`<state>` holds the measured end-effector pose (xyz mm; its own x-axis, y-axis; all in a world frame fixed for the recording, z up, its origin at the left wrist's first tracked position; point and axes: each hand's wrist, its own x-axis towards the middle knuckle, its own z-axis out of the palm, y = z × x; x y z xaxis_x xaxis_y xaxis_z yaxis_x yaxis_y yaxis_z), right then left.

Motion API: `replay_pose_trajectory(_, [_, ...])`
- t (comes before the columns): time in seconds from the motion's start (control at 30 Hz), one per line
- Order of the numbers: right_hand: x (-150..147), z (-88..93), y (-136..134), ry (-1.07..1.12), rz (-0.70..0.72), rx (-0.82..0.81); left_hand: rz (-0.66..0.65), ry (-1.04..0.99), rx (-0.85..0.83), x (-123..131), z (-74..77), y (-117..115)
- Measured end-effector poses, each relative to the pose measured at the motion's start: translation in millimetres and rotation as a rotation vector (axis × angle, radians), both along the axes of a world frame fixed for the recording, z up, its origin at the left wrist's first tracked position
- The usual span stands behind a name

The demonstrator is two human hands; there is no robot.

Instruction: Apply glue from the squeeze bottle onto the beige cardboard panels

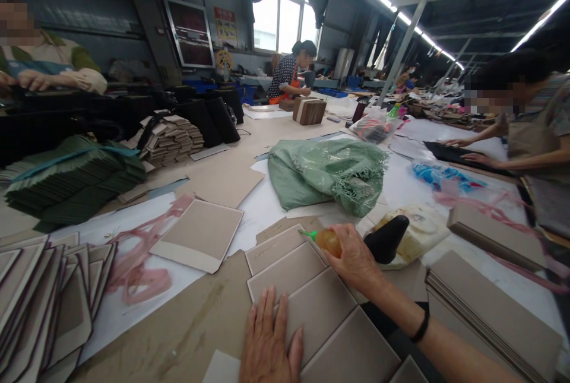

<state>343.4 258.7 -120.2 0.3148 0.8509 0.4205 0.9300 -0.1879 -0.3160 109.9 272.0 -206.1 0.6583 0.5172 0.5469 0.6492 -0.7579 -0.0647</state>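
Note:
My left hand (pixel 269 335) lies flat with its fingers stretched out, pressing on a row of overlapping taupe panels (pixel 318 297) in front of me. Above it to the right, my right hand (pixel 354 258) is wrapped around an amber squeeze bottle (pixel 328 243) with a green nozzle. The bottle is tilted, and its nozzle tip is over the farthest panel (pixel 276 249) of the row. Just right of that hand a black cone-shaped object (pixel 387 239) rests on a stained pale bag (pixel 418 228).
A single finished-looking panel (pixel 199 236) and pink ribbon strips (pixel 142 270) lie to the left, beside piled panels (pixel 40 306). Stacked panels (pixel 490 317) stand at right. A green woven sack (pixel 327 172) lies ahead. Co-workers stand at left, at the back and at right (pixel 538 127).

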Motion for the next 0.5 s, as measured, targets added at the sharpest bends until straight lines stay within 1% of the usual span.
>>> replay_pose_trajectory(0.17, [-4,1.6,1,0.022,-0.021,-0.008,-0.004,0.010,-0.003,0,-0.5,1])
replay_pose_trajectory(0.3, [-28,3.2,2,0.158,0.029,0.021,-0.003,0.008,0.003,0,-1.1,1])
replay_pose_trajectory(0.37, [-46,6.6,2,0.327,0.076,0.013,-0.002,0.015,0.001,1,0.5,0])
replay_pose_trajectory(0.5, [-76,19.0,-3,0.891,0.198,-0.075,0.035,-0.001,-0.039,3,7.9,-3])
